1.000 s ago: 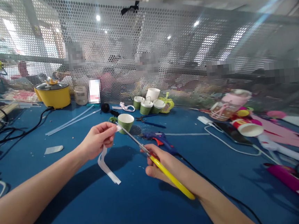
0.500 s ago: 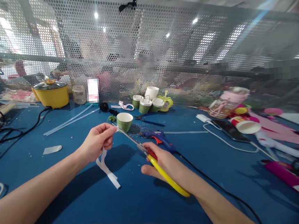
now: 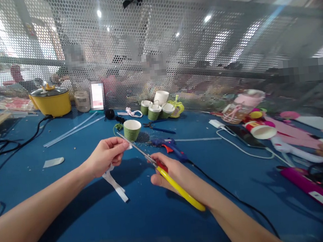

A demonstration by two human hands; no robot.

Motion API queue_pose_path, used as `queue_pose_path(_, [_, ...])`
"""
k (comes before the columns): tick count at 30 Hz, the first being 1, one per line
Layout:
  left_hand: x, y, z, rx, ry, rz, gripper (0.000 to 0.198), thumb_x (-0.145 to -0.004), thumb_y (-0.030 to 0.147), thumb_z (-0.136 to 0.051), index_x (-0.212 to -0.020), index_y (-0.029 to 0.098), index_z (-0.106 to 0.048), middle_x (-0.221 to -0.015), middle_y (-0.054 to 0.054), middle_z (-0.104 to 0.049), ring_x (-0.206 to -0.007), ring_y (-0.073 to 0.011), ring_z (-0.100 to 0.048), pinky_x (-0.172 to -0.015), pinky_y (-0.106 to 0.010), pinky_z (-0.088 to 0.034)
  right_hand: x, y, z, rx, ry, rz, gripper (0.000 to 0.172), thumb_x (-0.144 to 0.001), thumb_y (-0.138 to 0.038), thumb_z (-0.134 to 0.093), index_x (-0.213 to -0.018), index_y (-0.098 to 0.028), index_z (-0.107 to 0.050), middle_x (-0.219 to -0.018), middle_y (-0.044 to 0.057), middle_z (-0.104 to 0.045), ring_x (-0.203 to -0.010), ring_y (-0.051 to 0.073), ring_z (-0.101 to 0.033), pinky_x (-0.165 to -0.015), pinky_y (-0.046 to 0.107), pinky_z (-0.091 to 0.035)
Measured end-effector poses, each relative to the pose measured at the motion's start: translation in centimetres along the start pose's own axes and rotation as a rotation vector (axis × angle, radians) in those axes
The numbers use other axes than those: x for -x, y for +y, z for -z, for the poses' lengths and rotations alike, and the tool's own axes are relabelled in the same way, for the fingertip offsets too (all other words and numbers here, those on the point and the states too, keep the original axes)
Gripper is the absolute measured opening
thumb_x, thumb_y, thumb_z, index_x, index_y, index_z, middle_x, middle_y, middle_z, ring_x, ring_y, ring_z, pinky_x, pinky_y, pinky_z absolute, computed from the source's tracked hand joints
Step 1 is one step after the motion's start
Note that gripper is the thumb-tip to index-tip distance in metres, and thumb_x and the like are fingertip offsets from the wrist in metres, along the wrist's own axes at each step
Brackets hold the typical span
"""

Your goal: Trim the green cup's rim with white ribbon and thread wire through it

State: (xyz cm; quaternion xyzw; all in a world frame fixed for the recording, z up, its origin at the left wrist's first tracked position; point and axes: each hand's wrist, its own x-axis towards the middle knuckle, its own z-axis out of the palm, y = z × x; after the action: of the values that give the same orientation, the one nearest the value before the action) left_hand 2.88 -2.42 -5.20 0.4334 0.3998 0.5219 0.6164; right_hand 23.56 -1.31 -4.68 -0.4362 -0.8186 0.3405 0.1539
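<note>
The left hand (image 3: 108, 157), left of frame centre, is pinched on a white strip (image 3: 120, 191) that hangs below its fingers toward the lower middle of the frame. The right hand (image 3: 180, 172), right of centre and apart from the left, grips yellow-handled scissors (image 3: 181, 191), blades at the strip's upper end. Just beyond the blades stands a green cup (image 3: 132, 132); a blue glue gun (image 3: 177, 149) lies to its right.
</note>
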Motion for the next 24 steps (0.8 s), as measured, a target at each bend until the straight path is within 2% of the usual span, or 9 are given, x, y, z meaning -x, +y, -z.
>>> queue_pose_path(7, [0.0, 0.0, -0.1, -0.016, 0.001, 0.010, 0.023, -0.066, 0.032, -0.067, -0.065, 0.014, -0.053, -0.038, 0.008, -0.038, -0.034, -0.0011, -0.026, -0.035, -0.015, -0.019, 0.0, 0.5, 0.2, -0.021, -0.022, 0.037, 0.047, -0.068, -0.056, -0.054, -0.093, -0.016, -0.049, -0.064, -0.001, -0.047, -0.057, 0.012, -0.040, -0.050, 0.022, -0.034])
queue_pose_path(12, [0.1, 0.1, 0.0, -0.029, 0.002, 0.004, 0.022, -0.067, 0.030, -0.067, -0.064, 0.014, -0.052, -0.039, 0.008, -0.038, -0.034, -0.0013, -0.026, -0.035, -0.016, -0.018, 0.0, 0.4, 0.2, -0.098, -0.006, -0.019, 0.050, -0.067, -0.062, -0.052, -0.084, -0.016, -0.051, -0.055, -0.004, -0.044, -0.048, 0.008, -0.035, -0.044, 0.020, -0.029])
queue_pose_path(15, [-0.1, 0.2, 0.2, -0.044, 0.012, -0.014, 0.020, -0.066, 0.028, -0.067, -0.064, 0.014, -0.053, -0.040, 0.008, -0.038, -0.034, -0.0014, -0.027, -0.036, -0.016, -0.018, -0.1, 0.4, 0.5, -0.116, 0.033, -0.039, 0.048, -0.069, -0.062, -0.048, -0.083, -0.016, -0.051, -0.057, -0.002, -0.047, -0.047, 0.009, -0.040, -0.044, 0.021, -0.030])
queue_pose_path(20, [-0.2, 0.6, 0.6, -0.058, 0.009, -0.082, 0.018, -0.069, 0.027, -0.065, -0.064, 0.014, -0.054, -0.039, 0.008, -0.038, -0.034, -0.0016, -0.028, -0.036, -0.015, -0.020, -0.2, 0.5, 0.6, 0.171, 0.066, -0.133, 0.045, -0.066, -0.059, -0.054, -0.088, -0.019, -0.054, -0.063, 0.001, -0.058, -0.056, 0.017, -0.053, -0.051, 0.026, -0.036])
queue_pose_path(24, [-0.1, 2.3, 1.4, 0.080, 0.021, -0.253, 0.015, -0.074, 0.022, -0.061, -0.065, 0.014, -0.052, -0.043, 0.006, -0.045, -0.035, -0.0019, -0.031, -0.038, -0.015, -0.028, 0.1, 0.1, 0.0, 0.421, 0.034, -0.180, 0.042, -0.066, -0.048, -0.062, -0.097, -0.021, -0.055, -0.079, 0.006, -0.062, -0.070, 0.023, -0.058, -0.057, 0.028, -0.037])
